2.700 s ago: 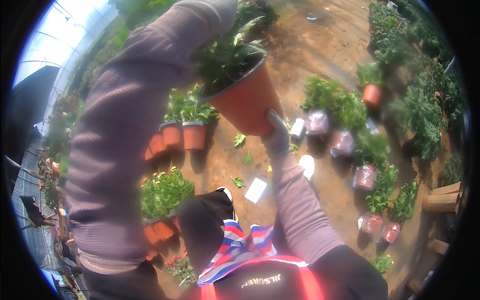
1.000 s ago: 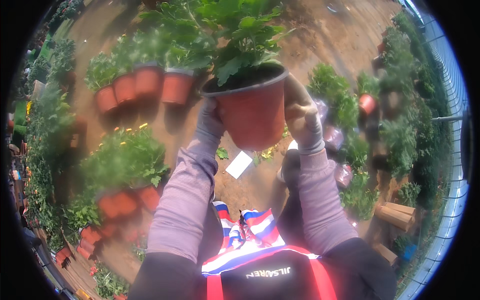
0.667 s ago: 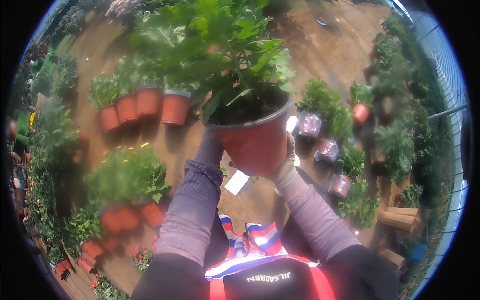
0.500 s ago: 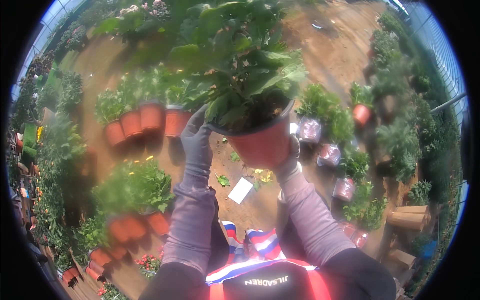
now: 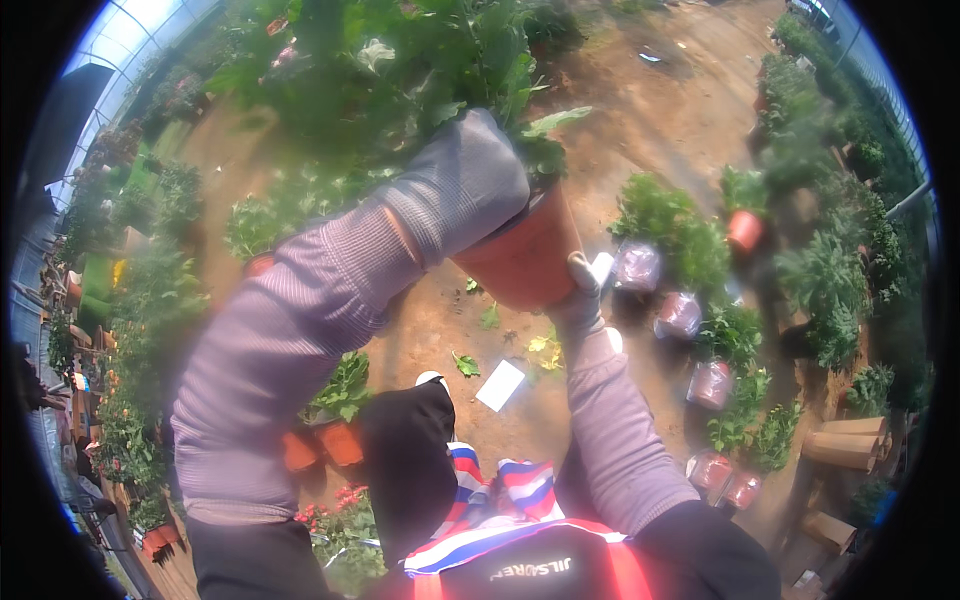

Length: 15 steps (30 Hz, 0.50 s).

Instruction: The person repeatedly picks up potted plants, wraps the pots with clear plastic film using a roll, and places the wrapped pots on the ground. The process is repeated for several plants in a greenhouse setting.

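A leafy green potted plant (image 5: 525, 245) in a terracotta-coloured plastic pot is held up in front of me. My right hand (image 5: 582, 292), in a grey glove, grips the pot's right side low down. My left hand (image 5: 468, 180), also gloved, is bent over the pot's left rim among the leaves. Its back faces me, and its fingers are hidden, so what they touch cannot be made out. The foliage rises past the left hand to the top of the view, partly blurred.
Below the pot, a white card (image 5: 500, 386) and loose leaves (image 5: 466, 364) lie on brown soil. Plastic-wrapped pots (image 5: 678, 315) line the right; brown paper-wrapped bundles (image 5: 846, 445) are farther right. Orange pots (image 5: 340, 442) stand past my left arm, near red flowers (image 5: 330, 508).
My left hand has left the pot's left side and swung up over its rim into the leaves, elbow out. The pot has tilted and shifted slightly; my right hand keeps its grip.
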Each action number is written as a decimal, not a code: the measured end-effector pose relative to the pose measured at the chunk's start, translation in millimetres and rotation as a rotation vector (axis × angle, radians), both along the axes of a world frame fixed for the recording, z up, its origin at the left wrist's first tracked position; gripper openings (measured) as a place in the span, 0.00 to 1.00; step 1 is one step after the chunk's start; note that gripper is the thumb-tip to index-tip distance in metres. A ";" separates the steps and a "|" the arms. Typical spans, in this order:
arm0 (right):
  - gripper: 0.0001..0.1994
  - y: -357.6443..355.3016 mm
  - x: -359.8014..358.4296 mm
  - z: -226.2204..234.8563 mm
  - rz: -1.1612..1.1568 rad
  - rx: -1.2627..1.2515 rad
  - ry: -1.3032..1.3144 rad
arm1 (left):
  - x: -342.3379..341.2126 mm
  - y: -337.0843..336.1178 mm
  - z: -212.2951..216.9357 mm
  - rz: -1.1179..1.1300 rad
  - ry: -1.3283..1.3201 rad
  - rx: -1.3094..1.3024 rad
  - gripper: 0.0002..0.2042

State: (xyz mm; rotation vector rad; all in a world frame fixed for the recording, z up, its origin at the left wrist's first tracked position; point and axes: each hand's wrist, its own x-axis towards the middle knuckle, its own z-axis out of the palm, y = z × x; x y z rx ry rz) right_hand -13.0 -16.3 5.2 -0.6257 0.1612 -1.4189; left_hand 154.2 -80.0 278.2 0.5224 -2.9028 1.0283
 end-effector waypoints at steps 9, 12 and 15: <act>0.39 5.0 13.4 21.1 -0.050 0.290 -0.087 | -8.0 -7.7 2.5 0.438 0.106 0.579 0.07; 0.36 1.8 16.5 14.4 -0.027 0.262 -0.139 | 8.6 -12.3 4.7 0.375 0.374 0.905 0.09; 0.34 -3.1 18.8 0.1 -0.027 0.254 -0.241 | 30.3 -6.2 13.3 0.087 0.697 0.797 0.07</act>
